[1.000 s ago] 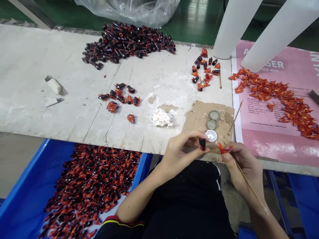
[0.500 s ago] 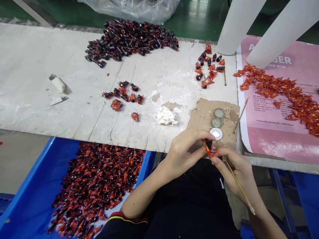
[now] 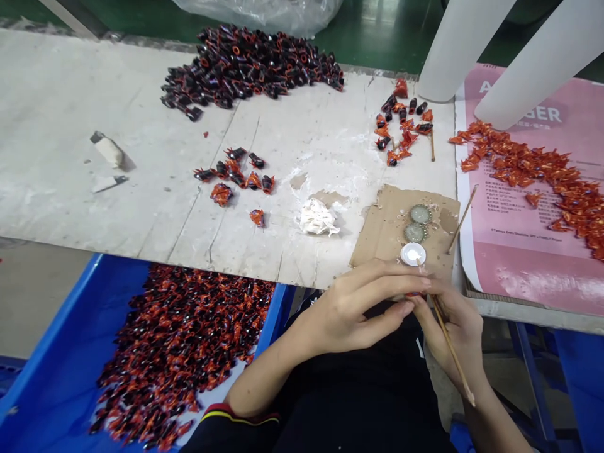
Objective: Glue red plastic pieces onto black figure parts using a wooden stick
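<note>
My left hand (image 3: 361,305) is closed round a small orange-red piece (image 3: 415,294), mostly hidden behind the fingers. Against it, my right hand (image 3: 455,321) is closed too, its thumb and fingertips meeting the piece. A thin wooden stick (image 3: 453,349) lies in the right hand, its lower end pointing back over the wrist. Just beyond the fingers is a round white cap (image 3: 413,254) with white paste in it. Two ridged bottle caps (image 3: 419,214) with pale contents sit behind it on a piece of cardboard (image 3: 372,236).
Black parts (image 3: 255,66) are heaped at the back, orange parts (image 3: 557,179) on a pink printed sheet (image 3: 519,264) at right. A crumpled white tissue (image 3: 319,217) and another stick (image 3: 462,219) flank the cardboard. A blue bin (image 3: 61,352) of assembled pieces stands below left. White tubes (image 3: 465,47) lean at back.
My left fingers have stretched forward over the piece and now cover most of it, including its black part. The hands have drawn closer together; the stick remains in the right one.
</note>
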Tool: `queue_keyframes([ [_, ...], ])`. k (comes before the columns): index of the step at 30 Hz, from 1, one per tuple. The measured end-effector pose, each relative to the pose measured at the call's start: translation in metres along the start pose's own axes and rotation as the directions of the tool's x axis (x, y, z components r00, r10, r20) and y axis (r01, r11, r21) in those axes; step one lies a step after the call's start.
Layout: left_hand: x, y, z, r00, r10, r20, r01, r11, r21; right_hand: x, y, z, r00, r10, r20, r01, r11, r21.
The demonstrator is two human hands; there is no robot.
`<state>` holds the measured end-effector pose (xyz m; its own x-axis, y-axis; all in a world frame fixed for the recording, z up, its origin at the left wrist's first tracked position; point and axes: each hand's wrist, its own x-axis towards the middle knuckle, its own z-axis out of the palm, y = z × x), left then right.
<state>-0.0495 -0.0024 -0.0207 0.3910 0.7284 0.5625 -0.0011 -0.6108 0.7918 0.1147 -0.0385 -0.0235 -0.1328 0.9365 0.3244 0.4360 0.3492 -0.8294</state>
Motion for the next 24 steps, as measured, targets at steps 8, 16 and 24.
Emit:
queue_keyframes([
  [8,-0.003,-0.006,0.013,0.987,-0.051,-0.153,0.046,0.998,-0.038,-0.005,0.004,0.006,0.999,-0.014,-0.043,0.013,0.999,-0.040],
  [16,-0.005,-0.005,0.009,0.987,-0.121,-0.108,0.119,0.993,-0.025,-0.006,0.009,0.008,0.989,-0.132,-0.073,0.123,0.986,-0.113],
  [24,-0.003,-0.005,0.006,0.997,-0.032,-0.072,0.041,0.992,0.120,-0.004,0.013,0.010,0.969,-0.225,-0.101,0.207,0.965,-0.164],
])
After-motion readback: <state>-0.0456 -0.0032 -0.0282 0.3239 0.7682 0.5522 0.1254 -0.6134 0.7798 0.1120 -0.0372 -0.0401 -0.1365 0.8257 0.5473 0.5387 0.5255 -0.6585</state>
